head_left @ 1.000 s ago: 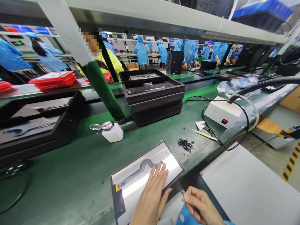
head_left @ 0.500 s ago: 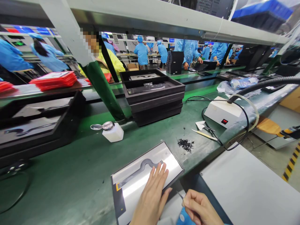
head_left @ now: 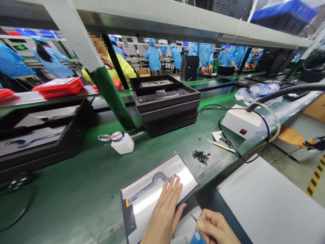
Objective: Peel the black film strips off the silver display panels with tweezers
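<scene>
A silver-backed display panel (head_left: 146,210) with a curved dark flex cable (head_left: 154,179) lies at the front edge of the green bench. My left hand (head_left: 165,210) rests flat on it, fingers stretched out, fingertips beside the right end of the cable. Just right of the panel, my right hand (head_left: 214,225) is closed around a thin dark pointed tool (head_left: 194,218), apparently tweezers. Its tip points up and left toward the panel; the rest is hidden in the fingers. Small black scraps (head_left: 201,157) lie in a pile beyond the panel's right corner.
A white pump bottle (head_left: 123,143) with its lid up stands behind the panel. Stacked black trays (head_left: 170,115) sit farther back, another tray stack (head_left: 43,149) at left. On the right are a white box with a hose (head_left: 242,121) and a yellow stick (head_left: 220,146). Co-workers sit and stand beyond.
My right hand has shifted slightly, and the tool's tip has dropped a little lower. My left hand and the panel have stayed put. Across the bench, a co-worker's hands have moved.
</scene>
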